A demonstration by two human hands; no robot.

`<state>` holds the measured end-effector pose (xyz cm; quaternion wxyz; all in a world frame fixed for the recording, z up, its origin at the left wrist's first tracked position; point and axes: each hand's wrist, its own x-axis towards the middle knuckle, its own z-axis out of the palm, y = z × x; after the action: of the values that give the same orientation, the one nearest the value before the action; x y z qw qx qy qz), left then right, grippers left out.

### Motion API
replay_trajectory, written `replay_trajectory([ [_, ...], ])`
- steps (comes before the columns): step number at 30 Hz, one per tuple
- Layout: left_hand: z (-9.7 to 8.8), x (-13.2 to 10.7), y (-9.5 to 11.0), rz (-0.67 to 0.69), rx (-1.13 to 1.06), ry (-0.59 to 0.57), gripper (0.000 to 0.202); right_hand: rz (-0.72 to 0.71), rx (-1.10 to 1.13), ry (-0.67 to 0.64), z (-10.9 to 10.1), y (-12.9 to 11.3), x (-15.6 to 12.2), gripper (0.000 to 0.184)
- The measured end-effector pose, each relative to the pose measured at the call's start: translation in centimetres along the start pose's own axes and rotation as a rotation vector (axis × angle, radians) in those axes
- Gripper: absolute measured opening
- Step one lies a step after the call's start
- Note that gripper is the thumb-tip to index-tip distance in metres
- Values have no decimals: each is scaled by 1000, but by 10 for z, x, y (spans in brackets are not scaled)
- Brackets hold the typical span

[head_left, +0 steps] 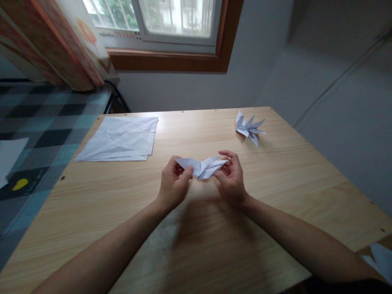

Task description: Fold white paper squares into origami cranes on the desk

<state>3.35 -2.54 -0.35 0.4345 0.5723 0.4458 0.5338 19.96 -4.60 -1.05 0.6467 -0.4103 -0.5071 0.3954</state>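
A white folded paper crane (202, 167) with its two wings spread is held just above the wooden table (275, 175). My left hand (175, 179) pinches the left wing, thumb on top of the paper. On the other side, my right hand (231, 175) grips the right wing between thumb and fingers; its index finger curls above the wing. Some fingertips are hidden behind the paper. Farther back on the right lies a second folded paper piece (249, 127) with several pointed tips, apart from both hands.
Creased white paper sheets (122, 136) lie stacked at the back left of the table. A bed with a checked cover (55, 122) adjoins the left side, near a patterned curtain (58, 41). Beyond the table's far edge are a wall (190, 90) and a window (177, 20).
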Motion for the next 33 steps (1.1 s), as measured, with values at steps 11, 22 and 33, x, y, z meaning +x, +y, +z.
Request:
replay_trajectory([
  [11,-2,4,4,-101,55,10,16,49,-107,45,-8,1,5,9],
  [22,-7,19,-7,-208,-340,159,30,265,221,112,-15,15,19,33],
  [33,-11,25,-7,-211,-327,181,30,310,296,95,-21,13,22,26],
])
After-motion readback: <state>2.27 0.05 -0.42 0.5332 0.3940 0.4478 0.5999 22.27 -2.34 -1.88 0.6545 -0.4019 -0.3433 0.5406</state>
